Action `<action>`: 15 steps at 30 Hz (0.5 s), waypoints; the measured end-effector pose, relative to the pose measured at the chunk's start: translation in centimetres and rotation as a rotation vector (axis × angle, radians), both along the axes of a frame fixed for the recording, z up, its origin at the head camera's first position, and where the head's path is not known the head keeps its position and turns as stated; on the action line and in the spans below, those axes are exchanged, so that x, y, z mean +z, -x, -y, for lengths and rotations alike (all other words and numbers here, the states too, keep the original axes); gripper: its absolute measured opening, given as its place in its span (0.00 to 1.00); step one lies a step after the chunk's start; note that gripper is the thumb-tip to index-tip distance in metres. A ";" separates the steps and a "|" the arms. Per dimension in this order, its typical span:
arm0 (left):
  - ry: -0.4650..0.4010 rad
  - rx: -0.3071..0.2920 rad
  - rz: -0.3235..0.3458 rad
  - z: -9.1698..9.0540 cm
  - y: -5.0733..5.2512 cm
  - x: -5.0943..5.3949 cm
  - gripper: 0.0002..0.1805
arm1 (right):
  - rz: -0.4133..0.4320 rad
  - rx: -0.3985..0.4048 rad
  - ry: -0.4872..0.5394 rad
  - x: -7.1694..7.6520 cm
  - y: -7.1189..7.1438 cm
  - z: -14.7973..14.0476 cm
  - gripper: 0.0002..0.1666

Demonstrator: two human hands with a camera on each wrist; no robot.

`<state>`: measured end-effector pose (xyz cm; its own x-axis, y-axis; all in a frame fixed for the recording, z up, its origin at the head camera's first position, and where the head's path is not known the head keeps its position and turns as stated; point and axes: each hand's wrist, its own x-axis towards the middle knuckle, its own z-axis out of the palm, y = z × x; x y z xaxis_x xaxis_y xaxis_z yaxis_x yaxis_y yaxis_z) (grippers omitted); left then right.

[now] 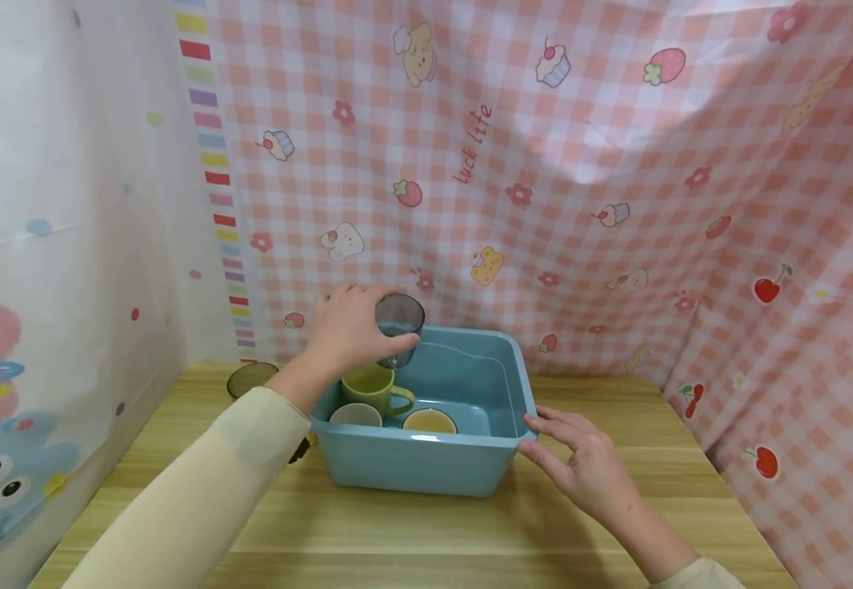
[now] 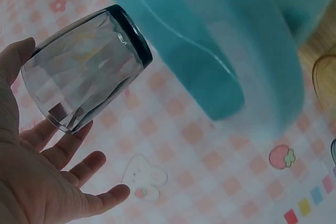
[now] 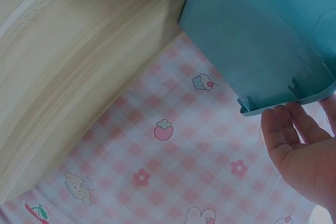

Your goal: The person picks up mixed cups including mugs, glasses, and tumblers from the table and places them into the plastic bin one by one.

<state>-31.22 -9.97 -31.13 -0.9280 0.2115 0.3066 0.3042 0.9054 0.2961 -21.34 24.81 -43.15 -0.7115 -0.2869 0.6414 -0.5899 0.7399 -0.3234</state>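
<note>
My left hand (image 1: 352,331) grips a clear grey glass (image 1: 400,315) between thumb and fingers. The glass hangs tilted over the back left part of a blue plastic basin (image 1: 426,466). Below it, inside the basin, stand a green mug (image 1: 370,386) with its handle to the right, a whitish cup (image 1: 356,414) and a yellow cup (image 1: 430,421). With its fingertips and thumb, my right hand (image 1: 591,466) touches the basin's rim at the front right corner. In the right wrist view, those fingers (image 3: 302,124) lie fairly straight along the rim's outer edge.
Left of the basin stands a brown see-through glass (image 1: 252,378), partly behind my left forearm. A small black and yellow thing (image 1: 303,447) shows beside the basin, mostly hidden by that sleeve. A pink checked cloth (image 1: 470,164) hangs behind the wooden table (image 1: 397,540).
</note>
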 end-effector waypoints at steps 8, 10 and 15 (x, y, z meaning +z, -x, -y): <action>0.033 -0.022 0.042 -2.2 0.5 -1.0 0.48 | 0.012 -0.006 0.003 -0.1 0.0 0.0 0.23; 0.039 -0.017 0.046 -2.6 0.5 -1.2 0.48 | 0.008 -0.005 0.001 -0.1 0.0 0.0 0.23; 0.037 -0.009 0.067 -3.2 0.9 -1.6 0.48 | -0.004 0.000 -0.001 0.0 0.1 0.0 0.23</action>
<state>-32.15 -6.80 -32.68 -0.9443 0.2302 0.2352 0.2931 0.9134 0.2824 -21.45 24.80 -43.18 -0.7090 -0.2875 0.6439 -0.5911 0.7402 -0.3204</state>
